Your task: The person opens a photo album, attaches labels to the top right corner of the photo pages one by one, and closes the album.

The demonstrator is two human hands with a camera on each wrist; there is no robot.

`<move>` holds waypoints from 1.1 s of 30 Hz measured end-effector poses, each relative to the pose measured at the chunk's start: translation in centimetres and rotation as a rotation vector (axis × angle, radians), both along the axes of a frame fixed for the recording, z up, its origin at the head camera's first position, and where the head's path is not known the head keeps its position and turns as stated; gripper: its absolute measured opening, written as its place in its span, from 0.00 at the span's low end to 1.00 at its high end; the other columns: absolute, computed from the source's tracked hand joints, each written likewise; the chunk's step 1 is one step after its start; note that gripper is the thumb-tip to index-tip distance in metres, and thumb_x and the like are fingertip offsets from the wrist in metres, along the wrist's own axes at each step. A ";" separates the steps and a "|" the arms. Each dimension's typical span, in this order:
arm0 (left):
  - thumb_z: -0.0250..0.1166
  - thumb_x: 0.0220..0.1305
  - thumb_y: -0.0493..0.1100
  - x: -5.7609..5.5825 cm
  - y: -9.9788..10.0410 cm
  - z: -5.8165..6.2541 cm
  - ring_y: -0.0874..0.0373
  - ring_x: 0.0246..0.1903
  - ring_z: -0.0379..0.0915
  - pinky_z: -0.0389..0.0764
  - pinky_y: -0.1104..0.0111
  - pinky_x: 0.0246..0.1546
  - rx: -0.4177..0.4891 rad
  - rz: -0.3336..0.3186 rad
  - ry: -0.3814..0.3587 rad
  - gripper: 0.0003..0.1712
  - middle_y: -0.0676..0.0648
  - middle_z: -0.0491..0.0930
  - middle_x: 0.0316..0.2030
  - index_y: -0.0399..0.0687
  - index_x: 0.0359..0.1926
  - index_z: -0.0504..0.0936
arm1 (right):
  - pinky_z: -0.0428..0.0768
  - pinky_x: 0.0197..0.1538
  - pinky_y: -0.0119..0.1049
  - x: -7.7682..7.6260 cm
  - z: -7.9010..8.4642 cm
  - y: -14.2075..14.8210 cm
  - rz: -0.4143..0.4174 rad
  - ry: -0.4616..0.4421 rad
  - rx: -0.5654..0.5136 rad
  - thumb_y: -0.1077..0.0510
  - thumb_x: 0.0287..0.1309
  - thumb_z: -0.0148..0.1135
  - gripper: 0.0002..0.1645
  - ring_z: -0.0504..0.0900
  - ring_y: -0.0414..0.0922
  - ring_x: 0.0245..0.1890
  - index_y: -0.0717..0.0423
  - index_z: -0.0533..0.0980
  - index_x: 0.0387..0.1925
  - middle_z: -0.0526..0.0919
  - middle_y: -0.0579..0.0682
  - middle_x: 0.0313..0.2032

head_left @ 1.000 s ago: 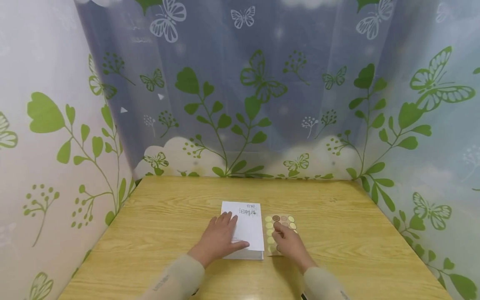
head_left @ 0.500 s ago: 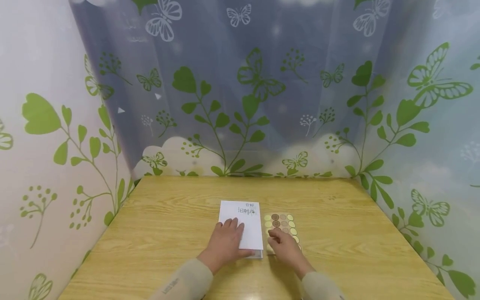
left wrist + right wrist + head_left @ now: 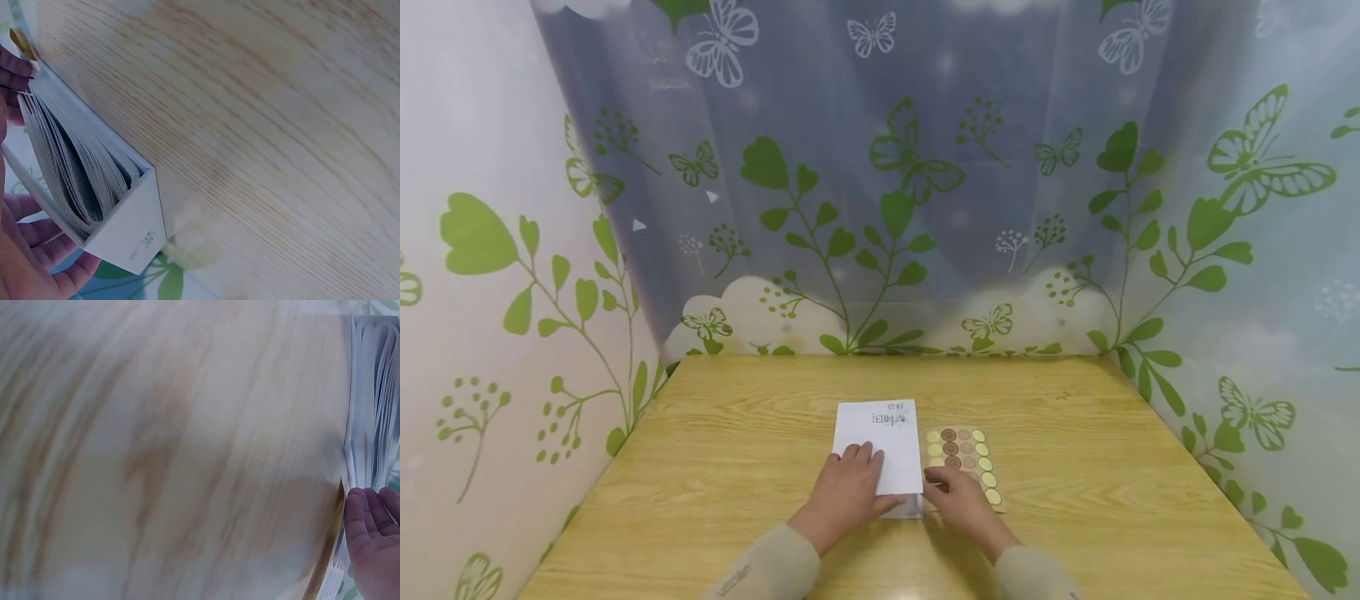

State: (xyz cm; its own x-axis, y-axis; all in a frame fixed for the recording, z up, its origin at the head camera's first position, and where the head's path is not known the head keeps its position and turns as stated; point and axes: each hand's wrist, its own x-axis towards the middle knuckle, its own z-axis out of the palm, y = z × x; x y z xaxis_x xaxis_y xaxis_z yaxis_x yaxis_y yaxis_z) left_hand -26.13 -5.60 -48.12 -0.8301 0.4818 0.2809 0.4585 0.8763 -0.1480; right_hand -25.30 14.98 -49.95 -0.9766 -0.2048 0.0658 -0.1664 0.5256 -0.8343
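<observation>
A thick white hardcover book (image 3: 880, 433) with printed characters on its cover lies on the wooden table. In the left wrist view its many pages (image 3: 87, 156) fan loosely between the covers. My left hand (image 3: 844, 487) rests on the cover with straight fingers, its thumb along the near edge. At the book's near right corner is my right hand (image 3: 962, 500), its fingertips touching the page edges in the right wrist view. The right thumb is hidden there. Partly under the right hand lies a sheet of round yellow and brown stickers (image 3: 985, 458).
The light wooden table (image 3: 737, 433) extends on both sides of the book. Behind and beside it hang curtains (image 3: 820, 192) printed with green leaves and butterflies.
My right hand has moved left, off the sticker sheet's middle to the book's corner, uncovering more stickers. The left hand has shifted slightly nearer along the cover.
</observation>
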 end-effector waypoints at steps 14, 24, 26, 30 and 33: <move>0.54 0.66 0.71 -0.1 -1.0 0.7 0.45 0.55 0.75 0.82 0.54 0.47 0.088 -0.034 -0.049 0.44 0.38 0.76 0.57 0.36 0.61 0.75 | 0.81 0.52 0.53 -0.5 -0.3 -1.9 0.020 0.035 0.050 0.62 0.60 0.65 0.20 0.84 0.57 0.46 0.70 0.78 0.51 0.85 0.59 0.43; 0.53 0.71 0.65 0.3 -2.2 1.4 0.41 0.60 0.71 0.76 0.52 0.58 0.311 -0.040 -0.139 0.40 0.36 0.73 0.61 0.34 0.65 0.71 | 0.80 0.53 0.54 -0.3 -0.2 -2.5 -0.014 0.043 0.121 0.64 0.58 0.66 0.22 0.82 0.59 0.48 0.72 0.77 0.53 0.84 0.64 0.46; 0.54 0.72 0.63 0.4 -2.4 1.6 0.41 0.61 0.70 0.74 0.52 0.59 0.348 -0.037 -0.153 0.39 0.35 0.72 0.62 0.34 0.66 0.70 | 0.80 0.52 0.54 -0.3 -0.2 -2.6 -0.014 0.058 0.127 0.64 0.58 0.67 0.22 0.82 0.59 0.48 0.73 0.77 0.52 0.84 0.64 0.45; 0.55 0.72 0.56 0.6 -2.9 2.1 0.41 0.61 0.71 0.74 0.52 0.60 0.427 -0.043 -0.146 0.34 0.35 0.73 0.61 0.34 0.67 0.70 | 0.80 0.51 0.54 -0.3 -0.2 -2.8 -0.015 0.085 0.149 0.64 0.57 0.67 0.22 0.82 0.59 0.47 0.73 0.78 0.51 0.84 0.64 0.44; 0.56 0.71 0.52 0.7 -3.4 2.3 0.41 0.60 0.72 0.74 0.51 0.60 0.500 -0.037 -0.124 0.32 0.36 0.74 0.60 0.34 0.66 0.70 | 0.80 0.52 0.54 -0.4 -0.3 -2.9 -0.022 0.084 0.160 0.64 0.57 0.68 0.22 0.82 0.59 0.47 0.72 0.78 0.51 0.84 0.63 0.44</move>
State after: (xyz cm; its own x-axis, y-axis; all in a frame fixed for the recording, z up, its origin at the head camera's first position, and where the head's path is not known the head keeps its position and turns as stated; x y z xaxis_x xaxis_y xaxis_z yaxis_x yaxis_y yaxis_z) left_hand -25.43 -9.02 -45.84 -0.8565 0.3436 0.3852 0.4784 0.8087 0.3423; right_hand -25.65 12.06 -50.25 -0.9734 -0.1979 0.1156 -0.2190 0.6546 -0.7236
